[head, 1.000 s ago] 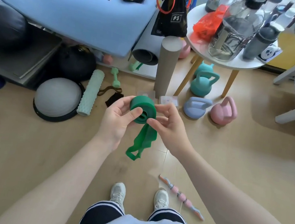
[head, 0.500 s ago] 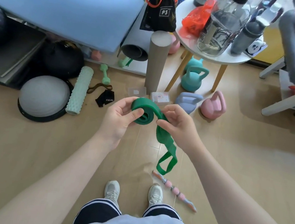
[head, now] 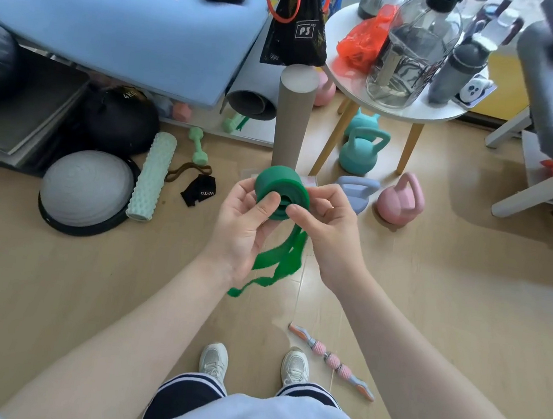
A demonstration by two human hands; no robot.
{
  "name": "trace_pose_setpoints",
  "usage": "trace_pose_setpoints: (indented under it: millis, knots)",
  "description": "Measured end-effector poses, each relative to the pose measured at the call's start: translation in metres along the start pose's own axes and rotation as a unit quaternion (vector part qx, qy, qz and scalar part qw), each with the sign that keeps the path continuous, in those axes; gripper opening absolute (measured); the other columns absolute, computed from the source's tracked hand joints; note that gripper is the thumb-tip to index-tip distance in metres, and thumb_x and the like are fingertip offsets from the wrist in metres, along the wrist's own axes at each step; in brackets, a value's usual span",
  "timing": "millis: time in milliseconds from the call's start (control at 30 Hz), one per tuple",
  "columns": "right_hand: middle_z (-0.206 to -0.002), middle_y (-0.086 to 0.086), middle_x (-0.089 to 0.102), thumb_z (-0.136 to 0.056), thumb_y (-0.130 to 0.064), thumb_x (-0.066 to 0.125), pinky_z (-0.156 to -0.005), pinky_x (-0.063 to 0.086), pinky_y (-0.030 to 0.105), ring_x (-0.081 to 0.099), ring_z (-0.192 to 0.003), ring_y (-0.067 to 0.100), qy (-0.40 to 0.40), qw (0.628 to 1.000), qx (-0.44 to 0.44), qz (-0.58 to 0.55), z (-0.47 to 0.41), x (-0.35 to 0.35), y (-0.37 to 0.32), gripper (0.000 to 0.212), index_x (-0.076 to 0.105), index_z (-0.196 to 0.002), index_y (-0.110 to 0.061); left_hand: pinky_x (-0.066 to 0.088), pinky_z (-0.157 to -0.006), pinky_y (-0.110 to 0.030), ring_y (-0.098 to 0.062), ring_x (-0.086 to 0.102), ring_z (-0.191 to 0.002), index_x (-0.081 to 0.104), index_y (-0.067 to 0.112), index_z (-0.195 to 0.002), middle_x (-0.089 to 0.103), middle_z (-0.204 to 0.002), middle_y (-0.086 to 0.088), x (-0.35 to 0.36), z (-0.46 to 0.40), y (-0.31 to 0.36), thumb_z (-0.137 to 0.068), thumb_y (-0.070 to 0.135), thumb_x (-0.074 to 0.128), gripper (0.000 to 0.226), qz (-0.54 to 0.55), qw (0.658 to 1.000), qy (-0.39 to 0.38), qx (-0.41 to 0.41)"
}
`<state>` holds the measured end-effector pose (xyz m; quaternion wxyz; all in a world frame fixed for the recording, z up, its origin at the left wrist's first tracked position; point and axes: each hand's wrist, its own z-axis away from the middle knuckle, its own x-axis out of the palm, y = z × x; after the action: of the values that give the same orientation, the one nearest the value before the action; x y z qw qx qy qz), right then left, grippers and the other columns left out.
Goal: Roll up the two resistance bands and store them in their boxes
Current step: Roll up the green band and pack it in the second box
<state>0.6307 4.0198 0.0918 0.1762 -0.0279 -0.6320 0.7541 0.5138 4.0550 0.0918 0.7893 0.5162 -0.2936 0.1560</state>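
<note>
The left hand (head: pixel 244 226) and the right hand (head: pixel 328 225) are both gripping a green resistance band (head: pixel 281 187), mostly wound into a thick roll, in the air in front of the person above the wooden floor (head: pixel 447 297). The fingers of each hand are curling around the roll, thumbs pressing on its near face. The band's loose tail is hanging down between the wrists. Beyond the roll, a clear box (head: pixel 309 180) is lying on the floor, partly hidden, beside a cardboard tube (head: pixel 294 118).

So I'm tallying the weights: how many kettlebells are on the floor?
4 visible: two teal under the table, front and back, a lilac one behind the right hand, a pink one beside it. More may be hidden.
</note>
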Motion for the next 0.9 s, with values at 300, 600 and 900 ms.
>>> trace_pose_setpoints:
  millis: [300,600,900]
  knots:
    - [-0.091,0.001,0.067,-0.083,0.003,0.063,-0.075,0.055,0.029,0.068,-0.088,0.018,-0.012,0.993,-0.090,0.075,0.006,0.009,-0.008,0.026,0.046,-0.082,-0.017,0.049,-0.090,-0.029,-0.015,0.062,-0.102,0.054,0.015,-0.109,0.066,-0.107,-0.002,-0.014,0.003,0.010,-0.082,0.019,0.059,0.028,-0.184,0.982,-0.032,0.028]
    - [-0.102,0.008,0.066,-0.085,-0.016,0.064,-0.082,0.054,0.045,0.063,-0.092,0.026,-0.137,0.896,-0.136,0.400,0.000,-0.017,-0.021,0.023,0.056,-0.106,-0.018,0.041,-0.079,-0.012,0.001,0.057,-0.097,0.054,0.031,-0.111,0.061,-0.106,0.015,-0.016,0.010,0.051,-0.081,0.024,0.070,0.035,-0.563,0.817,-0.125,0.010]
    - [-0.097,-0.001,0.067,-0.079,-0.011,0.071,-0.085,0.053,0.028,0.064,-0.092,0.017,-0.162,0.901,-0.105,0.388,0.002,-0.032,-0.042,0.025,0.063,-0.101,-0.019,0.053,-0.087,-0.040,-0.016,0.068,-0.089,0.061,0.017,-0.092,0.072,-0.093,0.004,0.001,0.009,0.042,-0.074,0.017,0.077,0.023,-0.526,0.840,-0.127,0.029]
